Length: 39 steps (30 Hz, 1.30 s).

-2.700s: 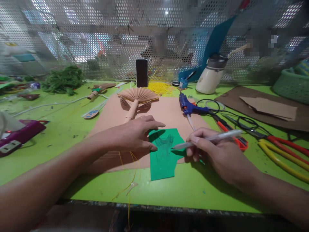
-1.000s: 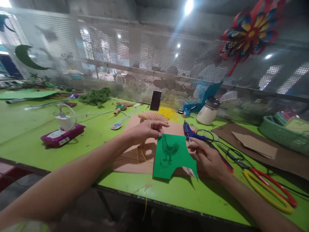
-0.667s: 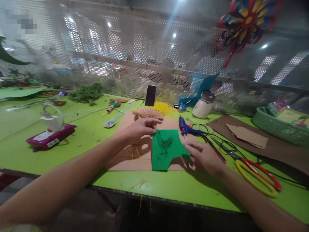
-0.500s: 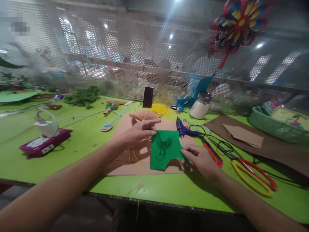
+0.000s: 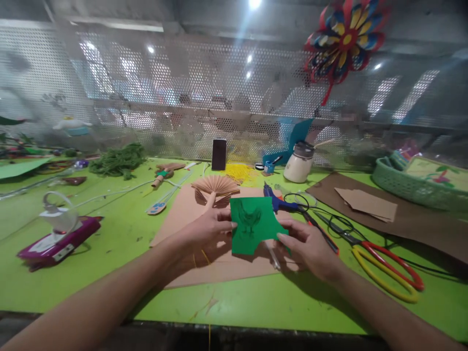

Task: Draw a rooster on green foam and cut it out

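A piece of green paper (image 5: 243, 239) with a dark drawing of a hen-like bird is held up between my hands; a curved notch is cut from its lower right. My left hand (image 5: 214, 226) pinches its left edge between thumb and fingers. At the right side, my right hand (image 5: 305, 243) grips the narrow corner. Under my hands lies a sheet of brown paper (image 5: 175, 209). A pleated paper fan (image 5: 215, 187) rests on it, just beyond my left hand. Below the green paper, a pen-like stick (image 5: 273, 256) is partly hidden.
To the right lie a blue glue gun (image 5: 280, 201), a box cutter (image 5: 325, 236) and big scissors (image 5: 387, 268) with red and yellow handles. A purple power strip (image 5: 60, 241) sits left. Farther back are a phone (image 5: 219, 154), a jar (image 5: 299, 163) and a green basket (image 5: 402, 183).
My left hand has moved down from the paper's top corner to its left edge, uncovering the fan. The green paper is turned slightly, and the whole view has shifted a little.
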Each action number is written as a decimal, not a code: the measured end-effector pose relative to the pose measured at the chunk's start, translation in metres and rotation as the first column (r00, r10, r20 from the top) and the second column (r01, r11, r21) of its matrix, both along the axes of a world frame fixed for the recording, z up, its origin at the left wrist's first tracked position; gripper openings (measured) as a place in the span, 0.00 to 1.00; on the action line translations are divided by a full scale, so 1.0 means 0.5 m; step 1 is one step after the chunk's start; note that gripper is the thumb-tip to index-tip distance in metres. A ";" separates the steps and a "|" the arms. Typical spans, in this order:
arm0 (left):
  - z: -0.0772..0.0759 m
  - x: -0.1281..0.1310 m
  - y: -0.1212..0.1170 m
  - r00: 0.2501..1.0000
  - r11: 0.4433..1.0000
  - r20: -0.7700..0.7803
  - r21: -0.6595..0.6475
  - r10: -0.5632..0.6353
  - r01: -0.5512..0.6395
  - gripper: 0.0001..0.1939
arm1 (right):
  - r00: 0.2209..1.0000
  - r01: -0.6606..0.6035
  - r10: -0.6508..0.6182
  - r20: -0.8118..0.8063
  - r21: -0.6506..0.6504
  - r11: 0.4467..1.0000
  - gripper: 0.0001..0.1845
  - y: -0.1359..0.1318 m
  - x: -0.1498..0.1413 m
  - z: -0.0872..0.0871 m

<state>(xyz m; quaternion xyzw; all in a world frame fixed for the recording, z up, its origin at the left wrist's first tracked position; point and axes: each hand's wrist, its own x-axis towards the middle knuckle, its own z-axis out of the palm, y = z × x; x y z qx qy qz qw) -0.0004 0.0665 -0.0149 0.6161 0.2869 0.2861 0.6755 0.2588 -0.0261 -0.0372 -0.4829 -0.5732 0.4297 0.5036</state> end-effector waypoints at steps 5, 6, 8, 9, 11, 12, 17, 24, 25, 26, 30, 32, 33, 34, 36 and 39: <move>-0.009 0.008 -0.007 0.984 0.993 0.170 -0.098 -0.049 0.066 0.09 | 0.982 -0.177 0.159 0.106 0.189 0.966 0.11 -0.030 -0.008 0.010; -0.009 0.008 -0.008 0.976 0.990 0.210 -0.108 -0.065 0.089 0.08 | 0.963 -0.256 0.228 0.140 0.228 0.939 0.12 -0.041 -0.014 0.016; -0.007 0.009 -0.010 0.953 0.980 0.283 -0.127 -0.110 0.151 0.12 | 0.904 -0.418 0.364 0.226 0.285 0.863 0.18 -0.063 -0.030 0.030; -0.004 0.008 -0.012 0.940 0.972 0.310 -0.138 -0.141 0.192 0.17 | 0.828 -0.528 0.405 0.387 0.295 0.797 0.23 -0.073 -0.037 0.036; 0.004 0.008 -0.018 0.922 0.955 0.345 -0.165 -0.179 0.247 0.21 | 0.744 -0.621 0.371 0.556 0.370 0.691 0.23 -0.089 -0.048 0.046; 0.009 0.008 -0.020 0.915 0.944 0.353 -0.185 -0.195 0.272 0.22 | 0.734 -0.616 0.319 0.600 0.389 0.685 0.22 -0.094 -0.051 0.049; 0.011 0.018 -0.024 0.919 0.907 0.329 -0.278 -0.220 0.316 0.29 | 0.780 -0.518 0.174 0.602 0.464 0.718 0.17 -0.099 -0.047 0.050; -0.003 0.016 -0.024 0.961 0.955 0.268 -0.262 -0.064 0.137 0.20 | 0.901 -0.332 0.116 0.418 0.493 0.804 0.14 -0.080 -0.041 0.034; -0.001 0.014 -0.024 0.968 0.964 0.247 -0.247 -0.037 0.100 0.17 | 0.925 -0.263 0.074 0.374 0.485 0.834 0.11 -0.074 -0.037 0.033; 0.001 0.012 -0.022 0.975 0.970 0.222 -0.235 -0.009 0.062 0.16 | 0.944 -0.159 0.007 0.330 0.435 0.886 0.08 -0.066 -0.030 0.034; -0.005 0.008 -0.008 0.981 0.981 0.167 -0.183 0.099 -0.068 0.15 | 0.931 0.221 -0.311 0.189 0.386 0.896 0.16 -0.027 0.017 0.050; -0.016 0.009 -0.003 0.976 0.978 0.154 -0.165 0.153 -0.128 0.18 | 0.902 0.333 -0.409 0.139 0.380 0.863 0.19 -0.006 0.048 0.058; -0.021 0.009 -0.001 0.976 0.977 0.141 -0.158 0.167 -0.144 0.19 | 0.888 0.376 -0.444 0.119 0.367 0.851 0.18 0.005 0.063 0.059; -0.026 0.010 -0.001 0.974 0.975 0.133 -0.151 0.181 -0.160 0.19 | 0.873 0.417 -0.478 0.101 0.356 0.836 0.17 0.016 0.077 0.058; -0.031 0.012 -0.004 0.974 0.974 0.117 -0.139 0.195 -0.178 0.19 | 0.854 0.457 -0.512 0.087 0.342 0.821 0.18 0.040 0.102 0.050; -0.032 0.015 -0.008 0.972 0.973 0.107 -0.122 0.209 -0.196 0.22 | 0.863 0.434 -0.488 0.132 0.301 0.849 0.16 0.068 0.128 0.037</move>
